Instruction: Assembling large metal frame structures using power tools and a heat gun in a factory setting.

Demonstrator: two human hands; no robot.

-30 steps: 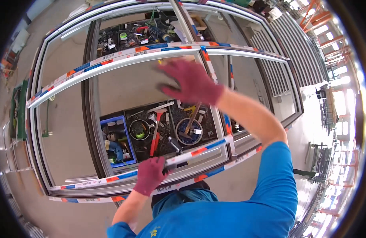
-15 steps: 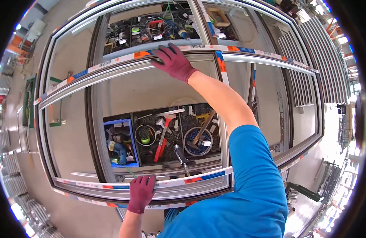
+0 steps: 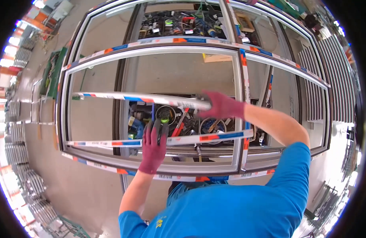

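Both my hands wear maroon gloves with dark fingertips. My right hand [image 3: 224, 105] grips one end of a long, thin silvery profile strip [image 3: 151, 98] with coloured tape, which reaches leftward over the opening of a large metal window frame [image 3: 151, 49]. Nearer to me, my left hand [image 3: 154, 148] is closed about a second taped profile strip [image 3: 191, 139]. That one runs across the opening just inside the frame's near rail, from its left corner past the upright bar. The left glove partly covers it. The right hand is slightly blurred.
Beneath the opening, a tool tray holds a blue bin [image 3: 137, 126], a round container [image 3: 166, 115] and a red-handled hammer [image 3: 179, 127]. A power driver [image 3: 198, 150] lies by the near rail. More tools [image 3: 179, 25] lie beyond. Stacked metal profiles [image 3: 334, 79] stand at right.
My right hand has left the far rail and come nearer, now carrying a strip. The near strip has risen off the near rail with my left hand. The view has shifted.
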